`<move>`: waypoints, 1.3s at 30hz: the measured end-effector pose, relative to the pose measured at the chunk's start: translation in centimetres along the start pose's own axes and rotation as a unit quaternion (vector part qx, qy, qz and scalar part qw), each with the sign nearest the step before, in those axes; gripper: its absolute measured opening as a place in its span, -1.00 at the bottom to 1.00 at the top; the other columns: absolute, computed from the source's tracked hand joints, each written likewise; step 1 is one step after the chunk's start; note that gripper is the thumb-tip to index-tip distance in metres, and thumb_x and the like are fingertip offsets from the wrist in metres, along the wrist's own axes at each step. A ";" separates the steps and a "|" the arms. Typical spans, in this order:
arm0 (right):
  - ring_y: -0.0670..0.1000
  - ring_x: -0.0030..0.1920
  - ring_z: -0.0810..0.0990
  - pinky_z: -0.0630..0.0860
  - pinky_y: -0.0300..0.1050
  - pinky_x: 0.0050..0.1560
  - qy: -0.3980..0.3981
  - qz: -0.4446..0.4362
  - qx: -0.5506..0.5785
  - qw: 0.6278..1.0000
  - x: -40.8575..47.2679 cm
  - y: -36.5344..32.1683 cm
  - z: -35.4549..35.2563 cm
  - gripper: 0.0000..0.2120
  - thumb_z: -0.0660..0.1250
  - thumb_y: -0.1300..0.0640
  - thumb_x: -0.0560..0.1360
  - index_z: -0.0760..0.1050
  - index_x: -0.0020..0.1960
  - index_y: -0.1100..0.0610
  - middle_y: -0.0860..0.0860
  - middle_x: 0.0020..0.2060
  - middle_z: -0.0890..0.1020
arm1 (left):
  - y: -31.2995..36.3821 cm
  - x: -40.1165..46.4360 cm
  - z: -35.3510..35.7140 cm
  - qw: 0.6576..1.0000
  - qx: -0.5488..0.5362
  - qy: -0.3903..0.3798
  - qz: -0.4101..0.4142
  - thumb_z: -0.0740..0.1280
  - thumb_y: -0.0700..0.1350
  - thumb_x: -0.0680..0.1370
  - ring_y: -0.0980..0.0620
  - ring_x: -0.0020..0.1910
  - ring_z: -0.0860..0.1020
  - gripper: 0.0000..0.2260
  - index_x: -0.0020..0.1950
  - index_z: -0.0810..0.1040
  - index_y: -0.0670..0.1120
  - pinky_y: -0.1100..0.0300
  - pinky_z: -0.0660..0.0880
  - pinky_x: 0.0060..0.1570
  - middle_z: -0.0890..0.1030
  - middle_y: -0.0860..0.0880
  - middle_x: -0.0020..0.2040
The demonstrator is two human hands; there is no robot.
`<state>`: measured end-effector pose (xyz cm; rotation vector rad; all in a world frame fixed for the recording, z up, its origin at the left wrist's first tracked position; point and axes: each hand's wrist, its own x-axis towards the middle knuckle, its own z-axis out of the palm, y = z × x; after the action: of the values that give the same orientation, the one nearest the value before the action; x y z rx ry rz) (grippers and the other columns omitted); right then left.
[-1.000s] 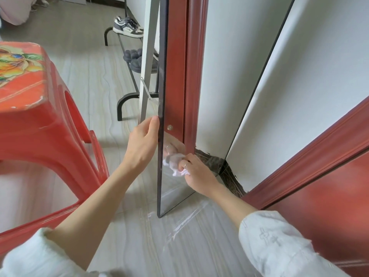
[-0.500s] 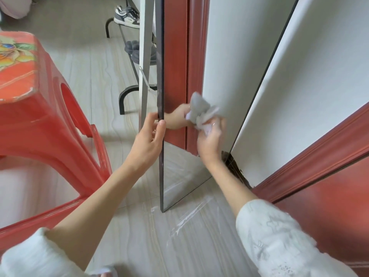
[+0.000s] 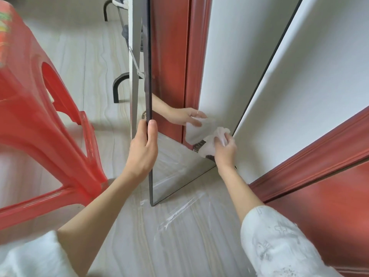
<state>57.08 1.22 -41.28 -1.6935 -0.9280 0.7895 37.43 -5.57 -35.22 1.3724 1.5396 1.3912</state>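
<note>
A pale plank floor (image 3: 95, 56) runs along a white wall (image 3: 319, 76) with red door trim (image 3: 319, 140) at its foot. A tall mirror (image 3: 173, 172) in a thin dark frame stands upright on the floor, seen almost edge-on, its far side close to the wall. The glass reflects the red trim, the wall and the person's right arm.

The left hand (image 3: 142, 150) grips the mirror's near edge at about mid-height of what shows, thumb on the glass side and fingers wrapped round the back. The right hand (image 3: 225, 150) holds a crumpled white cloth (image 3: 209, 146), fingers curled round it, and presses it to the lower glass just beside the frame's far edge. A ring shows on one finger. Both arms come out of white sleeves (image 3: 275, 240).

What looks like crinkled clear film (image 3: 179, 212) lies on the floor at the mirror's foot. A red plastic stool (image 3: 40, 120) stands to the left, near the mirror but apart from it. Behind the mirror a black tube rack (image 3: 117, 84) holds a sneaker (image 3: 119, 1) on top and a dark slipper (image 3: 125, 32) lower down, both partly hidden.
</note>
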 end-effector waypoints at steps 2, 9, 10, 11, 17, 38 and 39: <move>0.03 0.28 0.44 0.31 -0.25 0.20 0.057 0.005 0.064 0.996 1.5 -1.4 0.6 -0.57 0.25 0.16 0.55 0.30 0.40 0.15 0.06 0.31 0.45 | 0.5 0.4 0.4 0.999 -0.027 0.039 0.018 -0.02 -0.01 0.64 0.24 -0.42 0.27 -0.71 -0.28 0.18 0.02 0.42 0.28 -0.33 0.20 0.08 -0.35; 0.03 0.17 0.46 0.32 -0.28 0.10 0.112 -0.060 0.019 0.992 3.7 0.1 3.5 -0.65 0.11 0.09 0.61 0.41 0.34 0.15 0.08 0.22 0.46 | -0.3 1.2 2.9 0.987 -0.081 0.130 0.039 0.00 -0.07 0.65 0.23 -0.40 0.26 -0.73 -0.27 0.15 0.04 0.43 0.27 -0.30 0.26 0.21 -0.42; 0.08 0.17 0.48 0.34 -0.24 0.08 0.121 -0.048 0.002 0.992 3.9 1.5 3.7 -0.66 0.11 0.09 0.61 0.46 0.28 0.21 0.12 0.21 0.47 | -0.8 1.0 3.1 0.988 -0.079 0.129 0.036 0.00 -0.08 0.65 0.28 -0.40 0.30 -0.73 -0.26 0.15 0.07 0.48 0.28 -0.29 0.26 0.22 -0.41; 0.12 0.16 0.49 0.34 -0.22 0.06 0.124 -0.029 -0.015 0.992 4.0 3.0 3.9 -0.66 0.11 0.09 0.61 0.48 0.22 0.27 0.16 0.20 0.49 | -1.5 0.7 3.3 0.989 -0.077 0.121 0.032 -0.01 -0.09 0.65 0.34 -0.39 0.33 -0.74 -0.25 0.16 0.07 0.53 0.28 -0.27 0.25 0.22 -0.38; 0.18 0.23 0.48 0.40 -0.13 0.11 0.050 0.168 -0.084 0.981 3.8 10.4 4.2 -0.61 0.13 0.09 0.61 0.36 0.35 0.26 0.21 0.25 0.49 | -4.7 -0.7 3.6 0.996 -0.048 0.065 0.024 -0.03 -0.11 0.65 0.42 -0.35 0.37 -0.80 -0.15 0.23 0.11 0.57 0.31 -0.23 0.26 0.16 -0.30; 0.17 0.18 0.54 0.48 -0.04 0.16 0.066 0.124 -0.086 0.986 9.4 11.9 3.6 -0.67 0.15 0.14 0.58 0.46 0.27 0.24 0.19 0.18 0.56 | -6.7 -1.3 5.1 0.990 -0.005 0.138 -0.002 -0.01 -0.11 0.65 0.28 -0.42 0.33 -0.75 -0.22 0.21 0.10 0.46 0.29 -0.34 0.24 0.11 -0.38; 0.19 0.19 0.53 0.48 -0.03 0.15 0.030 0.161 -0.090 0.982 9.2 12.3 3.3 -0.68 0.14 0.17 0.58 0.44 0.27 0.28 0.21 0.20 0.54 | -6.8 -1.2 5.1 0.990 0.003 0.141 0.008 -0.01 -0.10 0.64 0.29 -0.42 0.33 -0.76 -0.22 0.21 0.10 0.46 0.29 -0.34 0.24 0.12 -0.38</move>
<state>61.40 8.29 -54.62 -2.0489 -0.7089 0.8793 40.64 -4.53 -43.17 1.2343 1.7137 1.6470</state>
